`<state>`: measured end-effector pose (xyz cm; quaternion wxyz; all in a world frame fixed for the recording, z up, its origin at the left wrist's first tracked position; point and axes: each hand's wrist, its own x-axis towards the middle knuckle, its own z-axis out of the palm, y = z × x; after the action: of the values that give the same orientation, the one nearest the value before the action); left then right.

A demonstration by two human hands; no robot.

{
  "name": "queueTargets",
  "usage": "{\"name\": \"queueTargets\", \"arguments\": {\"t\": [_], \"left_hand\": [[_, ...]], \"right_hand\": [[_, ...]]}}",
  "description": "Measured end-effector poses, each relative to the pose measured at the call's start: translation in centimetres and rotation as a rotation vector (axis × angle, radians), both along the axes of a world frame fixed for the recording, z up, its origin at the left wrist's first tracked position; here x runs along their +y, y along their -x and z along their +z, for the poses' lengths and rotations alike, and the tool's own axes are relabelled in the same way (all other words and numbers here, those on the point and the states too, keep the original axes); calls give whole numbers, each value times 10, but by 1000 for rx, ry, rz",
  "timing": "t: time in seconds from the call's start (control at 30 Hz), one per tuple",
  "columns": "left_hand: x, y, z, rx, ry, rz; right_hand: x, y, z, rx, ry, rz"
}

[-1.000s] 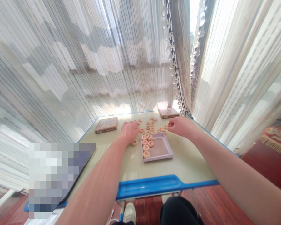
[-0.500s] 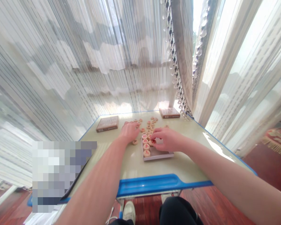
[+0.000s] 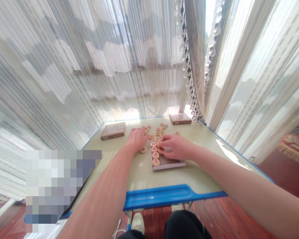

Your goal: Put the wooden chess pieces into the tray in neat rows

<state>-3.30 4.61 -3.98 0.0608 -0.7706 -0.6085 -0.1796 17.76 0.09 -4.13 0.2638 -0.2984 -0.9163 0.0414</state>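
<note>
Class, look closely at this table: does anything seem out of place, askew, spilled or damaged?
No spill or damage shows. One piece lies on the table left of the tray, apart from the loose pieces beyond, so it looks stray. Oddest is the pixelated patch at lower left, hiding whatever is there.

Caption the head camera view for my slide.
Right hand at round tan red-marked discs in a shallow pale rectangular tray, left hand beside loose round tan discs.
</note>
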Motion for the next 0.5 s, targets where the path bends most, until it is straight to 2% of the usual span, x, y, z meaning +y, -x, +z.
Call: {"name": "queueTargets", "arguments": {"t": [0.2, 0.5], "left_hand": [[-2, -1, 1, -19, 16, 16], [1, -1, 0, 9, 4, 1]], "right_hand": [[1, -1, 0, 2, 37, -41], [1, -2, 3, -14, 59, -29]]}}
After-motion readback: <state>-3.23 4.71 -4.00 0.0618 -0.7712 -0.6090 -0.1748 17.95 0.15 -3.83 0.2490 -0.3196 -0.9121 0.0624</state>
